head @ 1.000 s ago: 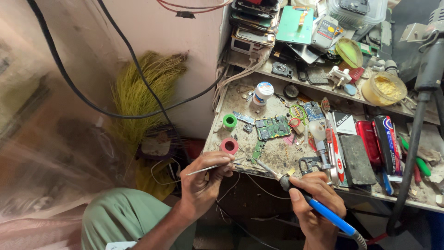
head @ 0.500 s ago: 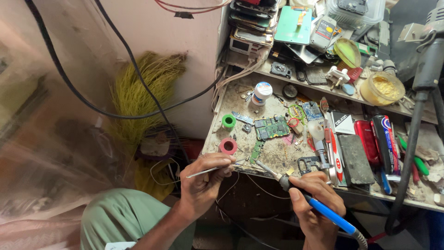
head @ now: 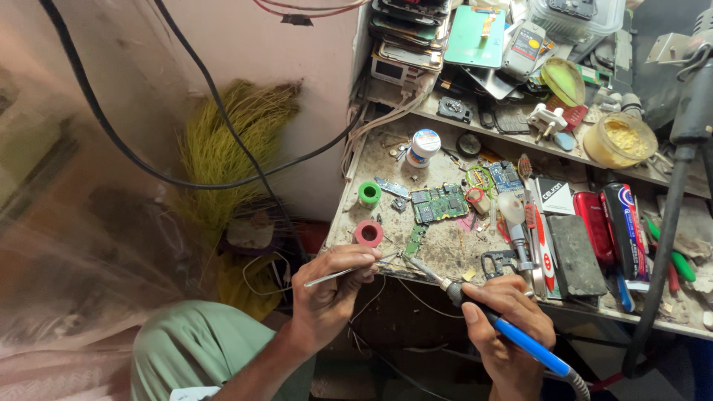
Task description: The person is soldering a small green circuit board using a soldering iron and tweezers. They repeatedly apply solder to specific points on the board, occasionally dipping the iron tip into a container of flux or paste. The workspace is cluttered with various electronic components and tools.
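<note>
Workbench [head: 445, 256]: fills the right half, dusty and scarred, crowded with parts; near edge right in front of both hands.
Back shelf [head: 520, 141]: far side of the bench, piled with phone shells, a green case, a clear tub.
Broom [head: 223, 141]: yellow bristles, far left, leaning against the wall beside the bench.
Black cable [head: 186, 182]: sags across the wall from far left to the bench corner.
Black stand [head: 661, 252]: far right, rising from the bench's near edge toward the top corner.
Left hand [head: 330, 293]: near edge of the bench, fingers pinched narrow around tweezers.
Right hand [head: 505, 327]: near right, fingers wrapped closed around the soldering iron's grip.
Soldering iron [head: 520, 338]: blue handle running near-right out of the right hand, metal tip aimed far-left, ending just beside the tweezer tips at the bench edge.
Tweezers [head: 349, 271]: silver, thin, held level in the left hand, points toward the right.
Green circuit board [head: 440, 203]: flat on mid-bench, beyond the hands.
Yellow paste jar [head: 620, 139]: open, on the shelf, far right.
Red tape roll [head: 368, 233]: flat, just beyond the left hand.
Green tape roll [head: 369, 194]: flat, beyond the red one.
Work piece at the tips: too small to tell.
</note>
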